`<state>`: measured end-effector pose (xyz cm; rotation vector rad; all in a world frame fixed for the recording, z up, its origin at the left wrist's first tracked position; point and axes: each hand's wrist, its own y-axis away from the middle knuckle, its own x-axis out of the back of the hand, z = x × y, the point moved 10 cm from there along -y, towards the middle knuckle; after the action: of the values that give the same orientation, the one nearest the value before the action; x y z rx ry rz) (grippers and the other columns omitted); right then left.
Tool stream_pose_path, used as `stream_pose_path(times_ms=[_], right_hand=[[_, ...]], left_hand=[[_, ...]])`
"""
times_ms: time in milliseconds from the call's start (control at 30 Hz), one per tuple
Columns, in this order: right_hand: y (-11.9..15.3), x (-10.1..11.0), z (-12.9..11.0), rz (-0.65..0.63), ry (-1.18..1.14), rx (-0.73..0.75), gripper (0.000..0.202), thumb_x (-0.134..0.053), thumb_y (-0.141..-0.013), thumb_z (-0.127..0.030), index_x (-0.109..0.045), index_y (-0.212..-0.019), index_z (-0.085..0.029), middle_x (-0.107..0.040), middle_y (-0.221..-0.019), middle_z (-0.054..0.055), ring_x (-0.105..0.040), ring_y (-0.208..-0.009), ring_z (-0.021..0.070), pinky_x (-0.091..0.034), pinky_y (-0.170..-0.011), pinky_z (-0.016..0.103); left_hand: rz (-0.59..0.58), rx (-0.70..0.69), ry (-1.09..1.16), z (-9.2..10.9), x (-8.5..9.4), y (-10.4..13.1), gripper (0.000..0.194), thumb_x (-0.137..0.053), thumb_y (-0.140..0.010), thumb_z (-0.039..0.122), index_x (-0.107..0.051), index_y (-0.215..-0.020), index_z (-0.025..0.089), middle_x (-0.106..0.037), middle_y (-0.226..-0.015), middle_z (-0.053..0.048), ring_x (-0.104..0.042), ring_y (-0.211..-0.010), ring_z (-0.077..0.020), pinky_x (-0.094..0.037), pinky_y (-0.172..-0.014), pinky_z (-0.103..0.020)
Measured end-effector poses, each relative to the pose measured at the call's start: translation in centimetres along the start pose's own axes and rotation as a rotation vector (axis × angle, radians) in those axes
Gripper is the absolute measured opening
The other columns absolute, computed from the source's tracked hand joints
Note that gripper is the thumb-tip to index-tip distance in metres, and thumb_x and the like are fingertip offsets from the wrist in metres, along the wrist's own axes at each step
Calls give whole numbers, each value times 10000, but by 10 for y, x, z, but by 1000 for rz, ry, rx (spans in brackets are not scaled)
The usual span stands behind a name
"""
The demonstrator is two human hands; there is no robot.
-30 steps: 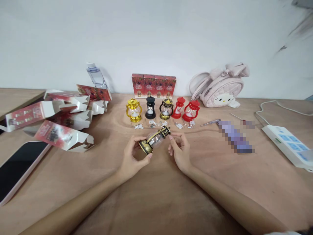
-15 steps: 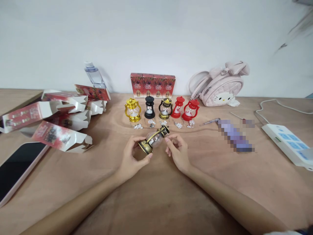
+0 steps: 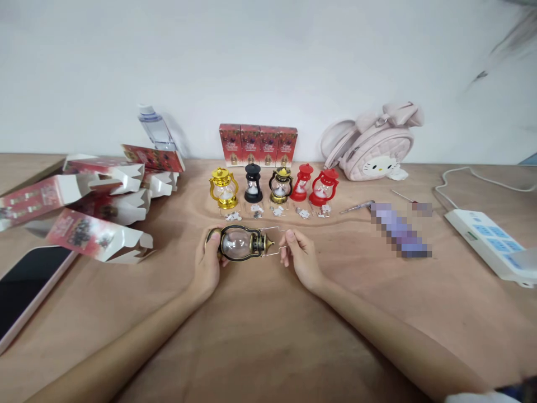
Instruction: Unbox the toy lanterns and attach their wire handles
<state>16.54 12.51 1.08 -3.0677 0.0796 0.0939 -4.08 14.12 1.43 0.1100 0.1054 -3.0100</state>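
Observation:
My left hand [image 3: 208, 260] grips a bronze-and-black miniature lantern [image 3: 237, 244] by its base, holding it on its side with the top toward the right. From the lantern's top a thin wire handle [image 3: 272, 254] reaches to the right. My right hand [image 3: 302, 257] pinches the far end of that wire between thumb and fingers. Behind my hands stand a gold lantern [image 3: 224, 189], a black lantern [image 3: 253, 184], a bronze lantern [image 3: 280, 187] and two red lanterns, one [image 3: 301, 184] beside the other [image 3: 324, 188]. Small white pieces and wires [image 3: 278, 211] lie in front of them.
Red printed boxes [image 3: 258, 146] stand against the wall. Opened boxes [image 3: 100, 235] pile up at left, near a clear bottle [image 3: 156, 129] and a dark-screened tablet [image 3: 31, 285]. At right are a pink bag [image 3: 375, 148], a screwdriver [image 3: 406, 197], a blurred-out item [image 3: 398, 229] and a power strip [image 3: 489, 243].
The lantern has turned from a slant to lie level, its top pointing right, and moved left with my left hand. The wire handle now shows stretched out to my right hand.

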Motion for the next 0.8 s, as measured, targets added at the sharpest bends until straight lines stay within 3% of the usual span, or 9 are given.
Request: stream_pose_path(times_ms=[167, 333, 500, 600, 700, 800], right_hand=[[0, -14, 10, -141, 58, -31, 445, -471, -832, -631, -529, -735, -200, -511, -516, -56, -442, -382, 69, -343, -390, 192], [1, -19, 7, -211, 101, -17, 436, -429, -855, -627, -484, -737, -210, -483, -520, -68, -405, -380, 64, -331, -398, 191], [8, -23, -8, -240, 168, 95, 390, -407, -897, -566, -448, -722, -220, -466, -515, -77, -398, -412, 63, -340, -454, 193], [9, -25, -4, -260, 77, 48, 397, -413, -889, -585, -449, -730, -224, -447, -492, -87, -372, -386, 64, -327, -422, 189], [-6, 3, 4, -139, -3, 8, 424, -433, -861, -627, -472, -751, -220, -488, -482, -77, -398, -370, 75, -336, -390, 192], [-21, 67, -5, 119, 203, 141, 443, -391, -886, -620, -495, -745, -214, -557, -534, -40, -512, -444, 106, -439, -458, 229]], left_hand=[[-120, 91, -31, -12, -11, 1, 376, -541, -761, 551, -547, -886, 196, -469, -638, 50, -380, -453, -82, -301, -329, -157], [-68, 62, -152, -5, -7, 4, 418, -557, -722, 583, -537, -882, 198, -528, -763, 13, -497, -625, -132, -445, -442, -193], [-12, 137, -169, -8, 0, 1, 421, -590, -682, 578, -529, -877, 209, -474, -680, 45, -445, -527, -103, -397, -387, -177], [18, 208, -49, -16, 4, -1, 430, -615, -658, 576, -527, -863, 208, -473, -641, 59, -443, -488, -91, -386, -377, -169], [22, 208, 54, -20, 4, -4, 408, -572, -689, 590, -519, -792, 199, -414, -535, 77, -363, -398, -72, -313, -339, -159], [-14, 169, 96, -18, 1, -7, 373, -546, -721, 570, -510, -763, 201, -407, -504, 76, -344, -374, -77, -271, -321, -168]])
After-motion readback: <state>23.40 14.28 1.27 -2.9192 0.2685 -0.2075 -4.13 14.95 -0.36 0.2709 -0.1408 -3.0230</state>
